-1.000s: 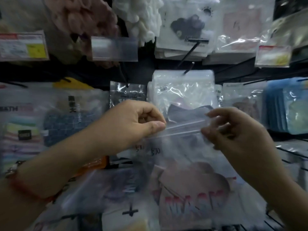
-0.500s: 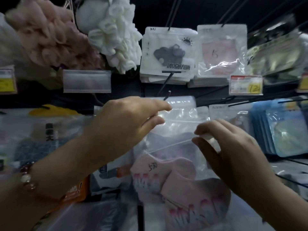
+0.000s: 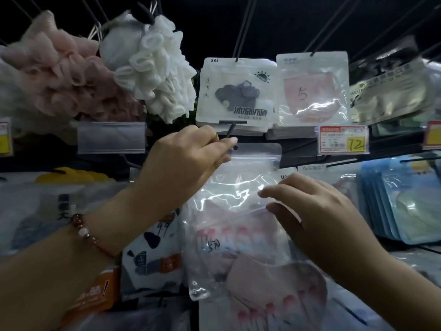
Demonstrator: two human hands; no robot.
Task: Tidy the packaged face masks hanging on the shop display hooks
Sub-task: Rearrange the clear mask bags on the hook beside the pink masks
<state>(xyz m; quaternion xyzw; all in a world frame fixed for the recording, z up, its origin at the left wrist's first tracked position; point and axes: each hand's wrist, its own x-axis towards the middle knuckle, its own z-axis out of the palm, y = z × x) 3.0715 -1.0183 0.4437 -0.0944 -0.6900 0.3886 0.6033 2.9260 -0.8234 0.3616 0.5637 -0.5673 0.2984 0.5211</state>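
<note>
Left hand (image 3: 188, 161) pinches the top left corner of a clear zip bag (image 3: 241, 211), thumb and curled fingers closed on the plastic right at the black hook tip (image 3: 235, 147); cannot tell if the bag's hole is on the hook or just next to it. Right hand (image 3: 317, 216) lies against the bag's right side about mid height, fingers fairly straight and close together, fingertips touching the plastic near the zip strip, nothing gripped that I can see. Bag hangs centre frame, crinkled, with a pink mask with red-tipped pattern inside and handwriting on the front. Beaded bracelet (image 3: 84, 232) on the left wrist. Below the bag, another pink mask pack (image 3: 281, 295) with the same red pattern. Above, on upper hooks: white pack with a grey mask print (image 3: 235, 91) and, just right of it, a clear pack with a pink mask marked 5 (image 3: 312, 91). Under that, a price tag (image 3: 342, 140) with a yellow 12. Left top: pink bath pouf (image 3: 59, 80) and white bath pouf (image 3: 152, 75) side by side, touching. Empty-looking clear label holder (image 3: 111, 137) below them. Blue packs (image 3: 403, 201) stacked at far right. White pack with black patches (image 3: 152, 254) just left of the held bag, partly behind the left forearm. Background dark.
</note>
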